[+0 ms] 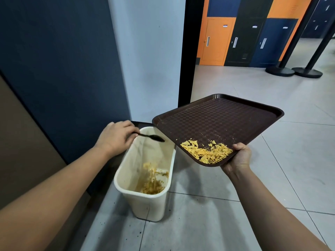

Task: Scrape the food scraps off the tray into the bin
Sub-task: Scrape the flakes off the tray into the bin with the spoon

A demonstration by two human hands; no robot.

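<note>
Head view, looking down at a tiled floor [217, 223]. Right of centre, held aloft: a dark brown tray [217, 120] with a checkered surface, tilted so its near corner dips low. Gripped at that near corner by the right hand [239, 156], thumb curled over the rim, fingers hidden beneath. Heaped in the same low corner, just beside the thumb: a pile of yellow food scraps [206, 153], flaky and broken, with a few crumbs scattered higher up the tray surface.

Left of centre: the left hand [116, 138], fingers curled and pinching the handle of a black spoon [152, 137]. Spoon bowl pointing right, hovering over the open mouth of the bin, just short of the tray's left edge and apparently not touching it.

Below, at lower centre: a cream plastic bin [145, 205] standing upright on the floor against a dark blue wall [63, 69]. Inside, at its bottom: yellow-brown scraps already dropped [152, 185], somewhat blurred. Tray's left edge overhanging the far right part of the bin rim.

Dark specks dotting the floor tiles at lower left of the bin. In the upper right of the frame: a row of orange, black and blue lockers [253, 33], and two black stanchion posts [293, 69] with round bases.
</note>
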